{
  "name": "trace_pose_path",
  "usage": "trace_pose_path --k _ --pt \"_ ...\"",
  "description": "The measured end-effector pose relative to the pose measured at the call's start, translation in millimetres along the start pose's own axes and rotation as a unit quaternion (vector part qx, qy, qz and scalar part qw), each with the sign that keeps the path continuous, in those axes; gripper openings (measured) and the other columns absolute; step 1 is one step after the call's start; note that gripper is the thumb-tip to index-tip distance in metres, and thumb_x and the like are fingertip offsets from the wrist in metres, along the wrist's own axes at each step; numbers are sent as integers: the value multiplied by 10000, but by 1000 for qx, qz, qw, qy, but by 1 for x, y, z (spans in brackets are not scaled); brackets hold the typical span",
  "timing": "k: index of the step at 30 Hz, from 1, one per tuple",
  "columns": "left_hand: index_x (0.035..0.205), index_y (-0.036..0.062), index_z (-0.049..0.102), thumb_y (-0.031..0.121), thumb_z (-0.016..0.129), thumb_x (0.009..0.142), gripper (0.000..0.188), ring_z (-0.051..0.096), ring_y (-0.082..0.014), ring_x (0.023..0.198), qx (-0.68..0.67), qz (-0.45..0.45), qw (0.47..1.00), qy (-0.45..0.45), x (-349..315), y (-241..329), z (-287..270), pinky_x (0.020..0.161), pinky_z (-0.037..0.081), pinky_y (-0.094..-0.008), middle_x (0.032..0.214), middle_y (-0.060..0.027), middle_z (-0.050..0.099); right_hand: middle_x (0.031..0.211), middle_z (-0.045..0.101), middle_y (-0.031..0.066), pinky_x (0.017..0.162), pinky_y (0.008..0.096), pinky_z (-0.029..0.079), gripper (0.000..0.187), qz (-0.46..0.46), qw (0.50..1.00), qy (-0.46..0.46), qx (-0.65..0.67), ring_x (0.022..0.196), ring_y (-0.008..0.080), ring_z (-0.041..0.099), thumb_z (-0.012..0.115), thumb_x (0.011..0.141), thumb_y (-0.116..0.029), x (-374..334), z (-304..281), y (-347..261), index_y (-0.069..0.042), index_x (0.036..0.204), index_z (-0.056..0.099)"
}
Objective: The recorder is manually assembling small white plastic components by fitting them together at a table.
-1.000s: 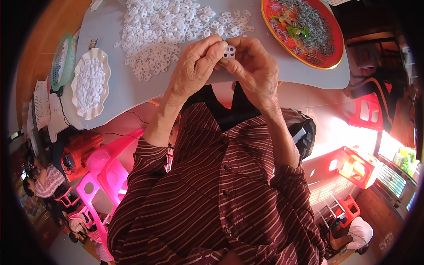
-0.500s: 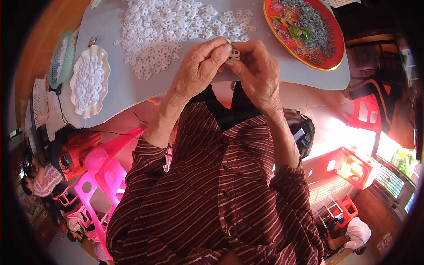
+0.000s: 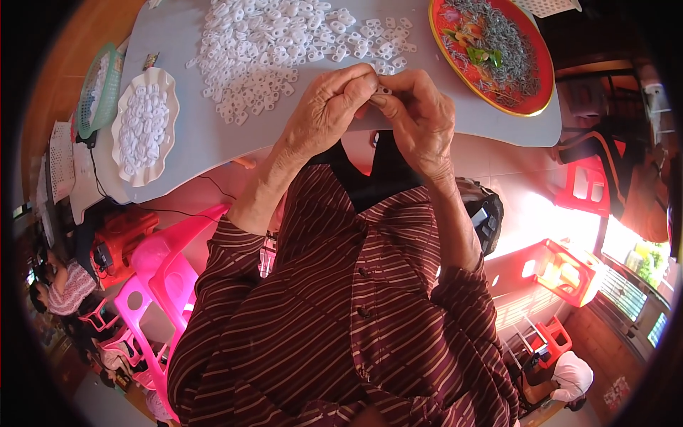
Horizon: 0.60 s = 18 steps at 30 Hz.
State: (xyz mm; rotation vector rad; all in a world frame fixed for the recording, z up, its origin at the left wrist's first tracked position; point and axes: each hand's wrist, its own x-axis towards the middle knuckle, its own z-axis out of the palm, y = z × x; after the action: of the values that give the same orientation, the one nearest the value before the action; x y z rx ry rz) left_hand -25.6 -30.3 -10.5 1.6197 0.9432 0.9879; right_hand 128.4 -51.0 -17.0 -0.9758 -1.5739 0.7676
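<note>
Both my hands meet in front of me, at the near edge of the table. My right hand (image 3: 418, 121) is closed, pinching a small white plastic piece with holes (image 3: 384, 90) between thumb and fingers. Against it, my left hand (image 3: 329, 110) is also closed, thumb pressed to the curled forefinger; what lies in that pinch is hidden. Just beyond my hands spreads a large heap of similar white pieces (image 3: 260, 43). On the right, a red round tray with a gold rim (image 3: 548, 71) bears many small grey parts (image 3: 509, 60), too fine to identify.
A white scalloped dish (image 3: 171, 135) full of white pieces (image 3: 142, 128) stands on the grey table (image 3: 213, 146) at left, beside a green basket (image 3: 108, 107). Below are a pink chair (image 3: 160, 260) and red stools (image 3: 569, 274). Other people sit farther off.
My hands remain together and have shifted very slightly to the right. The white piece has turned between my fingers and shows less of its face. The whole view has moved a little.
</note>
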Motion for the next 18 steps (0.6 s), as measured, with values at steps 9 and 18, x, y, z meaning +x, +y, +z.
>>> trace_pose_path --k 9,18 --pt "871 12 513 259 454 958 268 398 -78 621 -35 2 999 16 2 1 5 563 369 -249 638 2 427 769 663 81 612 216 487 179 73 991 -8 116 740 111 637 639 835 -26 1 -2 0 35 990 574" --pt "906 14 521 169 483 935 162 443 -94 641 21 65 996 49 -2 4 9 584 401 -253 687 -21 474 783 632 48 633 217 472 127 115 985 3 128 702 82 587 585 881 -52 6 -7 0 34 975 582"
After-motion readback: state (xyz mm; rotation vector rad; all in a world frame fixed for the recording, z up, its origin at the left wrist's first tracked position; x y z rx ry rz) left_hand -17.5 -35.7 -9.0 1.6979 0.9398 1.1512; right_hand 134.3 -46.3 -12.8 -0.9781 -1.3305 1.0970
